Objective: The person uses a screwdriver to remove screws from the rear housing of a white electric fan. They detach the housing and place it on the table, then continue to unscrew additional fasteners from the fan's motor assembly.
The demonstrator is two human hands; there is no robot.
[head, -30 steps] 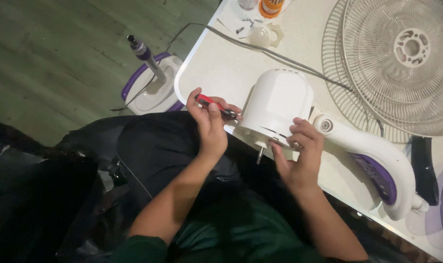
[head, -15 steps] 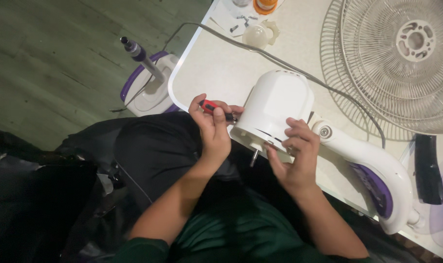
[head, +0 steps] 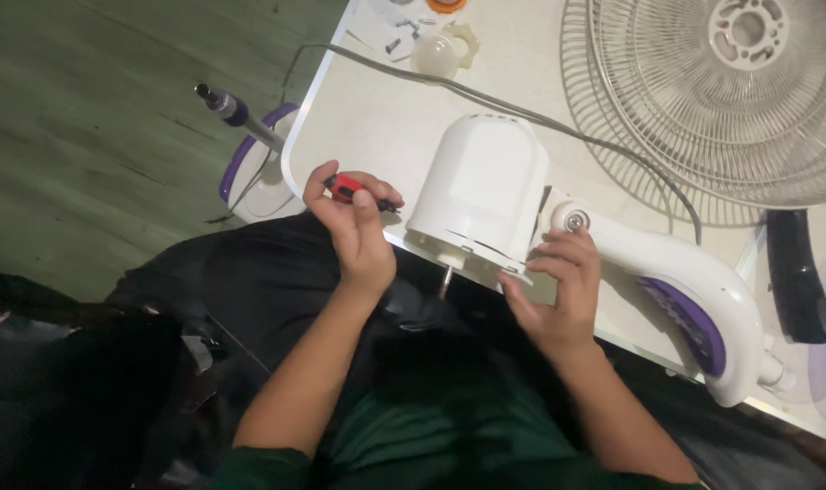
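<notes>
Gripping a red-and-black screwdriver (head: pixel 358 192) in a closed left hand (head: pixel 354 227), a person works at the near edge of the tabletop (head: pixel 386 127), where a white fan motor housing (head: pixel 481 191) lies with its shaft overhanging the edge. The right hand (head: pixel 558 290) rests fingertips on the housing's rim, fingers loosely curled, clamped on nothing. A wire fan guard (head: pixel 703 100) lies toward the far right corner.
</notes>
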